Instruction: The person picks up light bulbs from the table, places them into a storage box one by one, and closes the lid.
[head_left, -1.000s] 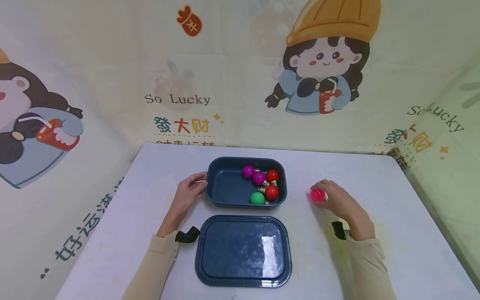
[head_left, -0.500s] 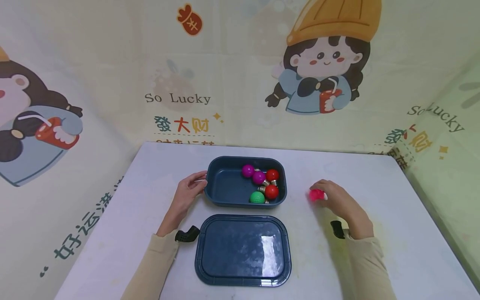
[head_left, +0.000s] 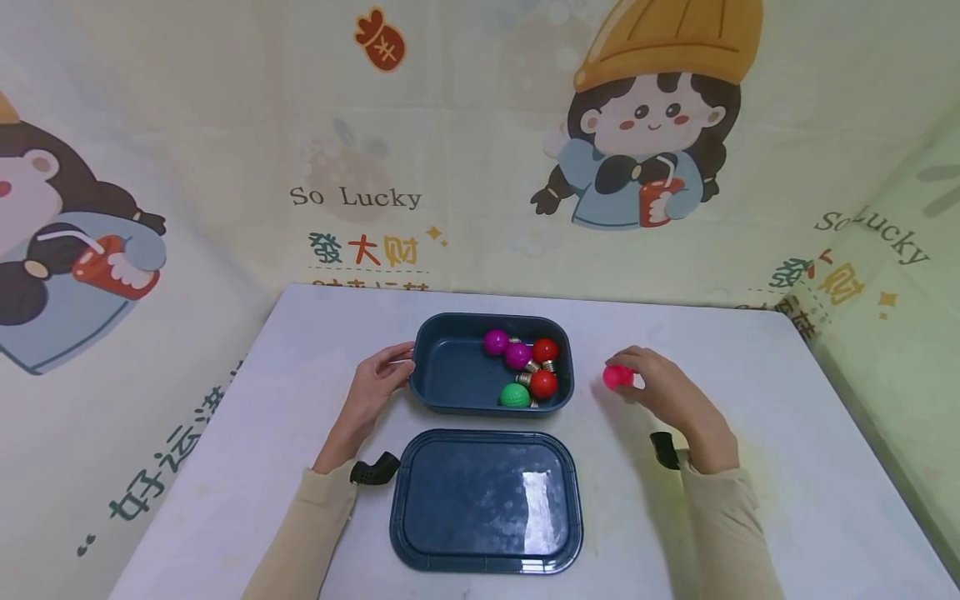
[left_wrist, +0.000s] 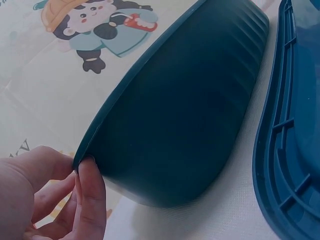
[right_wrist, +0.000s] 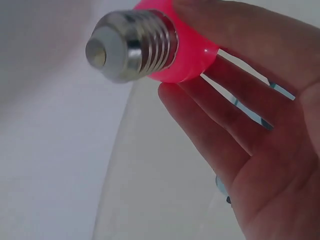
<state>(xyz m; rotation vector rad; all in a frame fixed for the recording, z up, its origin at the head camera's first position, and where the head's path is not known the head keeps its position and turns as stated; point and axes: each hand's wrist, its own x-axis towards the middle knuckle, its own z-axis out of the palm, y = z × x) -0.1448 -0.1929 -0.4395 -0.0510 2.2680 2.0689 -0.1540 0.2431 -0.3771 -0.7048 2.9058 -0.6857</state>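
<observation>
My right hand [head_left: 671, 396] holds a bright pink light bulb [head_left: 618, 377] by its round globe, to the right of a dark blue plastic box [head_left: 453, 375]. In the right wrist view the bulb's silver screw base [right_wrist: 132, 45] points away from the fingers. My left hand [head_left: 378, 383] pinches the box's left rim, with thumb and fingertips at the edge in the left wrist view. Inside the box, on its right side, lie two purple bulbs [head_left: 496, 342], two red bulbs [head_left: 543, 384] and a green bulb [head_left: 515, 396] with a textured surface.
A dark blue lid [head_left: 480, 504] lies flat on the white table [head_left: 787, 458], in front of the box and near my left wrist. Behind the table hangs a cloth [head_left: 480, 167] printed with cartoon figures.
My right hand has moved left and slightly away from me, bringing the pink bulb nearer the box. The left hand and the box have stayed in place.
</observation>
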